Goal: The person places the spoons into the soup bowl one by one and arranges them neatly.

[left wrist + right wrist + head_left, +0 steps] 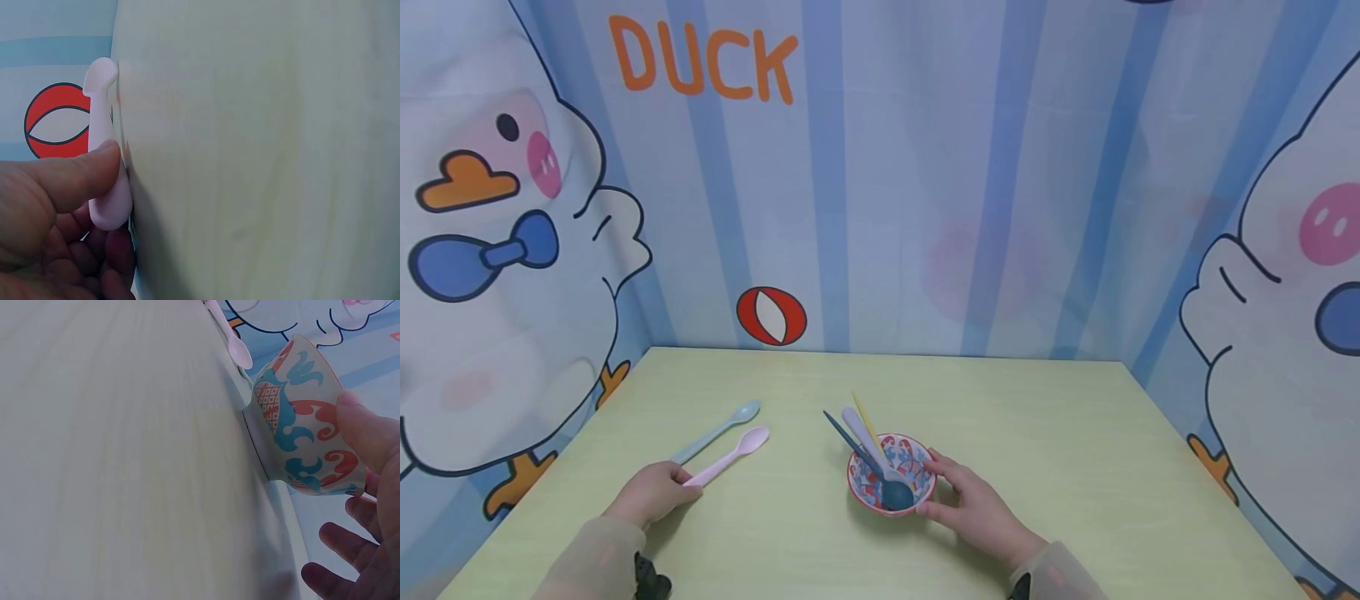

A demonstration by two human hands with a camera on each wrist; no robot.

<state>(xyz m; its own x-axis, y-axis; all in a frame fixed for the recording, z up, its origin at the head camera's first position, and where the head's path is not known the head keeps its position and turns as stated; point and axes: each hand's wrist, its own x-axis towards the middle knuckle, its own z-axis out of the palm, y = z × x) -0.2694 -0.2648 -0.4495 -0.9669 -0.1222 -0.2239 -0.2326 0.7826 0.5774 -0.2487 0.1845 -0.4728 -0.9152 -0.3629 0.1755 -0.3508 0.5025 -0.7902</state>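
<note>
One slim pink plastic spoon [730, 459] is pinched in the fingers of the left hand [651, 493], toward the left edge of the pale-yellow tabletop [1037, 433], while the right hand [976, 510] grips a round, red-and-blue patterned ceramic bowl [913, 454]; steady pressure there should prevent tipping.

Two spoons [726, 461] sit left of the bowl [906, 450].

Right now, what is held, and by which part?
Left hand: pink spoon, pinched near its handle's end; light-blue spoon, hold unclear. Right hand: patterned bowl, gripped at its rim.
</note>
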